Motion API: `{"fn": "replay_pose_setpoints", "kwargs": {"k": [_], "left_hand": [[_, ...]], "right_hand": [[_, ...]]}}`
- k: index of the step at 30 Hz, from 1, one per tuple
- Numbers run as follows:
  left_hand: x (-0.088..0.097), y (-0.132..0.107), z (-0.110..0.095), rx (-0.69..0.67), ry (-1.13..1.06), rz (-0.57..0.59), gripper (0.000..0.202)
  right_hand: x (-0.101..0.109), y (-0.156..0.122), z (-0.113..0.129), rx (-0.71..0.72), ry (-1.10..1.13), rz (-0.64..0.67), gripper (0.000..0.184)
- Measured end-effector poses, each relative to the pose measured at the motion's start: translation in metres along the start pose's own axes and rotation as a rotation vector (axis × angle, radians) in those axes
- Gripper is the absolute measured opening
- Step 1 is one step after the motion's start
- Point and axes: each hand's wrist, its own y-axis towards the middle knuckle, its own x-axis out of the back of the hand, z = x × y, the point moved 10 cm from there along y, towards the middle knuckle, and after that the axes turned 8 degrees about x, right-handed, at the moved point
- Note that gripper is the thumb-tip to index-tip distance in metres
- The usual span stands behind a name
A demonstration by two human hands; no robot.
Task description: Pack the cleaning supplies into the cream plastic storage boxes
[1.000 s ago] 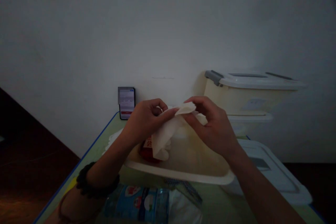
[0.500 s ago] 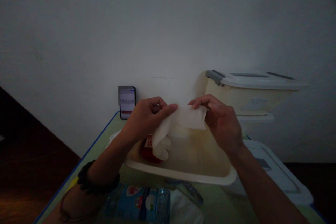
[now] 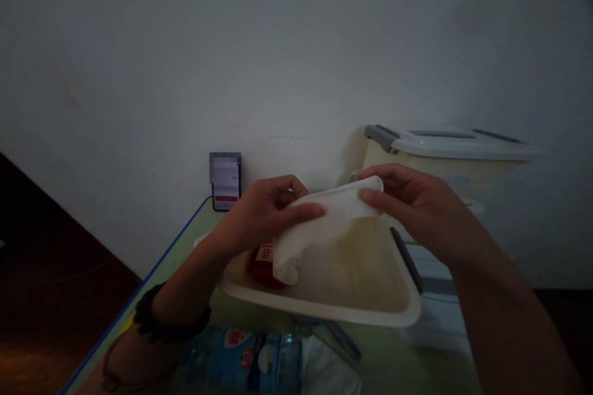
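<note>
A limp white glove (image 3: 331,213) is stretched between my two hands above a pale plastic bin. My left hand (image 3: 273,207) pinches it near its middle, thumb on the near face. At the cuff end, my right hand (image 3: 403,197) grips it between thumb and fingers. The bunched finger end hangs down into the bin (image 3: 319,308), beside a red packet (image 3: 266,265) with pale printing. The glove partly covers that packet.
A phone (image 3: 226,182) stands against the wall at the back left. A lidded storage box (image 3: 440,166) is at the back right. Nearer me lie a blue-labelled bottle (image 3: 250,358), a white bag (image 3: 327,370) and a patterned strap (image 3: 331,330) on the green table (image 3: 185,253).
My right hand has moved right and turned, bringing its thumb onto the near face of the glove's cuff. The cuff now slants upward to the right; my left hand has shifted slightly right.
</note>
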Motion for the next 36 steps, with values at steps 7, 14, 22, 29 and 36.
{"fn": "replay_pose_setpoints", "kwargs": {"k": [7, 14, 22, 29, 36], "left_hand": [[-0.019, -0.01, 0.005, 0.103, 0.113, 0.247, 0.042], [-0.021, -0.012, 0.012, 0.18, 0.286, 0.301, 0.039], [-0.027, -0.011, 0.017, 0.229, 0.416, 0.342, 0.03], [-0.015, -0.009, 0.025, 0.258, 0.288, 0.3, 0.042], [-0.016, -0.004, 0.028, 0.264, 0.107, 0.337, 0.055]], "right_hand": [[0.022, -0.004, 0.024, 0.091, 0.037, -0.136, 0.009], [0.021, -0.007, 0.007, -0.051, 0.055, 0.124, 0.011], [0.044, 0.0, 0.013, 0.029, 0.066, -0.148, 0.016], [0.073, 0.0, 0.02, 0.214, 0.039, -0.51, 0.014], [0.061, 0.007, 0.015, 0.209, -0.043, -0.429, 0.015]]}}
